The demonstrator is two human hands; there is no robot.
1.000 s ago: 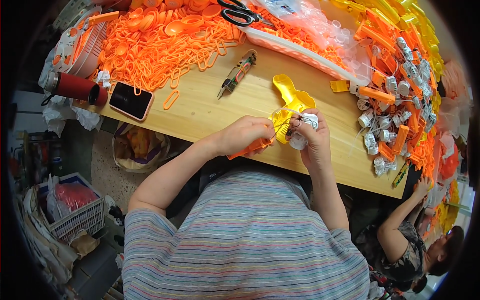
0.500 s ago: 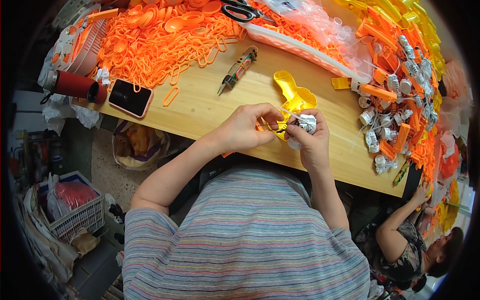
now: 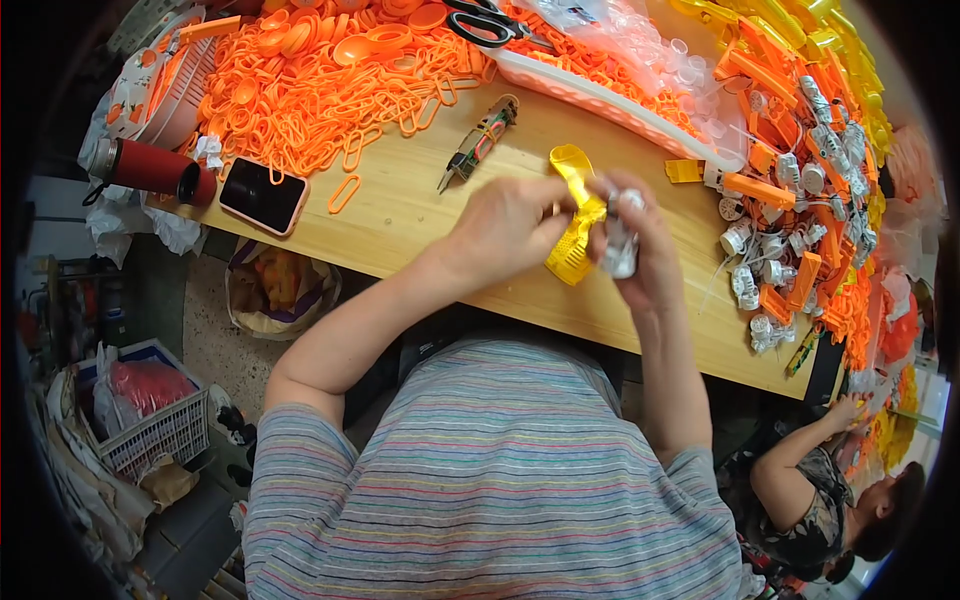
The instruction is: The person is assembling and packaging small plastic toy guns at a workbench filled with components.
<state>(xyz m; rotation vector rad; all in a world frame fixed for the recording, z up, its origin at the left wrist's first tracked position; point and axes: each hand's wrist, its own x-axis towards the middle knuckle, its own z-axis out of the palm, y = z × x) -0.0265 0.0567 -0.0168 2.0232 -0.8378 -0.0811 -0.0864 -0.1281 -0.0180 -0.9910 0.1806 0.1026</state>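
My right hand point(image 3: 648, 240) is closed around a white and silvery small module point(image 3: 622, 250), blurred by motion. To its left, my left hand point(image 3: 512, 222) has thumb and fingers pinched together close to the right fingertips; what they pinch is too smeared to make out. Between and beneath the two hands, a yellow curved plastic shell point(image 3: 570, 262) lies on the wooden table point(image 3: 400, 235), partly hidden by the fingers. Farther off lie cutting pliers point(image 3: 470, 150) with wrapped handles.
Orange plastic links point(image 3: 310, 120) are heaped at the far left, near a phone point(image 3: 263, 197) and a red flask point(image 3: 150, 170). Scissors point(image 3: 480, 25) rest by a white tray point(image 3: 600, 90). White modules with orange parts point(image 3: 775, 265) pile up at right. Another person point(image 3: 810, 490) works at lower right.
Both hands have lifted slightly away from me, and the right hand has turned with the white module. Dark wires seen between the fingers earlier no longer show clearly. More of the yellow shell's near end shows.
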